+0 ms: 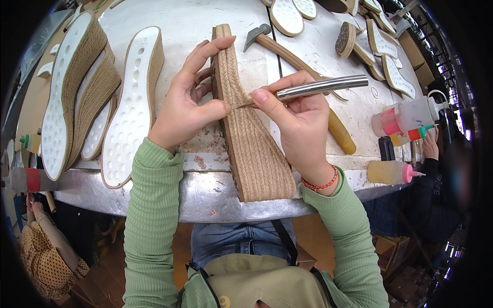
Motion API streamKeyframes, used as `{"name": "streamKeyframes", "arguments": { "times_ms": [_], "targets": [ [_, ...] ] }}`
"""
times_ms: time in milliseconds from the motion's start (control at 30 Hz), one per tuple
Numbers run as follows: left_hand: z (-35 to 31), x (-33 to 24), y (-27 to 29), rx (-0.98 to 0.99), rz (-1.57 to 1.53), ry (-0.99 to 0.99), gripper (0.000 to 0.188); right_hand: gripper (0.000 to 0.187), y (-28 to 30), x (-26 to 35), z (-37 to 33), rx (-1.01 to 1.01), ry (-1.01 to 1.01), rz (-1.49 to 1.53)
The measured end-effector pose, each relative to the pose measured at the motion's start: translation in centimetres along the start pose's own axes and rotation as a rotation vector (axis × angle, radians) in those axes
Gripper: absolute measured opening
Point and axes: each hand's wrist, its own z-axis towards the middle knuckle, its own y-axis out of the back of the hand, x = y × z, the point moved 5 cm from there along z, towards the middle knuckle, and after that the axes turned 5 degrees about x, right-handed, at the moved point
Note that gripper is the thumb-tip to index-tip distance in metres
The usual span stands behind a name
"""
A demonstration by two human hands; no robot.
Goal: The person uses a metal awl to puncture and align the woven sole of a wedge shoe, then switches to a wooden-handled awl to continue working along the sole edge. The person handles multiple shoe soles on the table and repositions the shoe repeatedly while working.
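Note:
A wedge shoe sole [257, 159] wrapped in braided tan jute stands on its side at the table's front edge, its thick end toward me. My left hand [190, 97] grips its narrower far part, fingers over the top and thumb pressed on the braid. In my right hand [300, 113] is an awl [323, 87] with a shiny metal handle, held like a pen. Its thin tip touches the jute close to my left thumb. Beyond my right hand lies a hammer [287, 54] with a wooden handle, partly hidden behind that hand and the awl.
White-topped jute wedge soles [132, 108] stand at the left; more soles [398, 74] lie at the far right. Squeeze bottles [387, 172] are at the right edge, beside a yellow curved handle [341, 133]. A metal rim [205, 197] borders the table. Other people work at both sides.

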Motion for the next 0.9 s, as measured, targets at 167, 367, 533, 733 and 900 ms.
{"name": "streamKeyframes", "arguments": {
  "times_ms": [167,367,533,733,900],
  "targets": [
    [-0.1,0.0,-0.1,-0.009,0.003,0.011,0.077,0.018,-0.3,0.3,-0.3,0.020,0.045,0.000],
    [-0.2,-0.1,-0.2,-0.024,-0.001,0.018,0.076,0.019,0.2,-0.8,0.2,0.063,-0.039,0.066],
    [-0.2,-0.2,-0.3,-0.034,-0.017,0.016,0.075,0.020,0.3,-1.5,0.2,0.082,-0.050,0.124],
    [-0.2,-0.1,-0.1,-0.020,-0.010,0.026,0.077,0.020,0.5,-1.5,0.2,0.049,-0.146,0.146],
    [0.0,0.0,0.1,0.015,-0.005,0.018,0.080,0.020,0.1,0.0,-0.1,0.061,0.007,0.007]
  ]
}}
